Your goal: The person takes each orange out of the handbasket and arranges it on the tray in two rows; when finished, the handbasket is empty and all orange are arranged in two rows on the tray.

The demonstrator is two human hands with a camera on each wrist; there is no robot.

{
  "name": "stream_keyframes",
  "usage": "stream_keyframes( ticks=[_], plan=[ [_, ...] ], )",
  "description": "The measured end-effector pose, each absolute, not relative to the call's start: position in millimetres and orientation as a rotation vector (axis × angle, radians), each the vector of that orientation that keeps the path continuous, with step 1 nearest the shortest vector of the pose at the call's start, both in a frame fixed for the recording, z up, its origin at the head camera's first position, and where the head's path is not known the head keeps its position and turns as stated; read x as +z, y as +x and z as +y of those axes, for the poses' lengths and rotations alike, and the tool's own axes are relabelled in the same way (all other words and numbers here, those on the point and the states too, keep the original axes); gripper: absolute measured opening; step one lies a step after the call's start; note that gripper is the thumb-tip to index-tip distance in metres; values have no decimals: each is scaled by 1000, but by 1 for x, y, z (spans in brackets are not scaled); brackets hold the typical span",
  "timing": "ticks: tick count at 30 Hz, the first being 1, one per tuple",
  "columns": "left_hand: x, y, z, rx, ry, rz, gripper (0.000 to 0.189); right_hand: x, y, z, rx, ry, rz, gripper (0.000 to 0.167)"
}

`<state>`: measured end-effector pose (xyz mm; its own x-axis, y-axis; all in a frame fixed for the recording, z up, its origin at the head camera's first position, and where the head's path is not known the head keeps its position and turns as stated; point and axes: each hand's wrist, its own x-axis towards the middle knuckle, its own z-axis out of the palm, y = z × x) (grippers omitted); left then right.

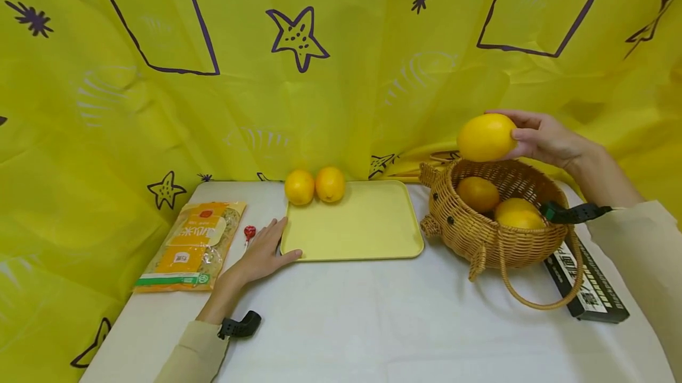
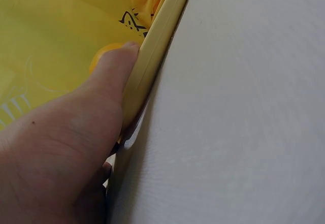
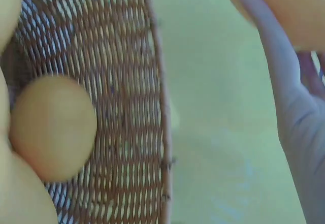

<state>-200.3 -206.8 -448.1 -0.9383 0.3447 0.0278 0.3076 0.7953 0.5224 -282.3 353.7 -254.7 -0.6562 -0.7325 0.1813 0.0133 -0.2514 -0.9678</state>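
My right hand (image 1: 543, 137) holds a yellow-orange orange (image 1: 486, 137) above the back of the wicker basket (image 1: 479, 247), thumb on its near side. In the right wrist view, that orange (image 3: 289, 10) is cut off by the top right corner. More oranges (image 1: 519, 213) lie inside the basket. My left hand (image 1: 261, 256) rests at the near left corner of the yellow tray (image 1: 351, 229), its thumb on the rim and its fingers along the left side. Two oranges (image 1: 330, 184) sit side by side at the tray's back left.
An orange food packet (image 1: 189, 247) lies at the table's left. A red lollipop (image 1: 249, 231) is between it and the tray. Partly under the basket is a black-and-white box (image 1: 591, 282). The basket's handle (image 1: 543, 305) hangs forward. A yellow curtain (image 1: 351, 93) stands behind the table.
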Motion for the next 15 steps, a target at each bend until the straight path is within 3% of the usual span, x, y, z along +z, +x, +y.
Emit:
stream_keyframes(
  ticks=[8,15],
  plan=[
    [-448,-202,-207,817,523,2909,96,-259,-252,313,-2166,-894,1472,47],
    [-447,-201,-206,840,523,2900,95,-265,-226,274,-2320,-732,1563,46]
  ],
)
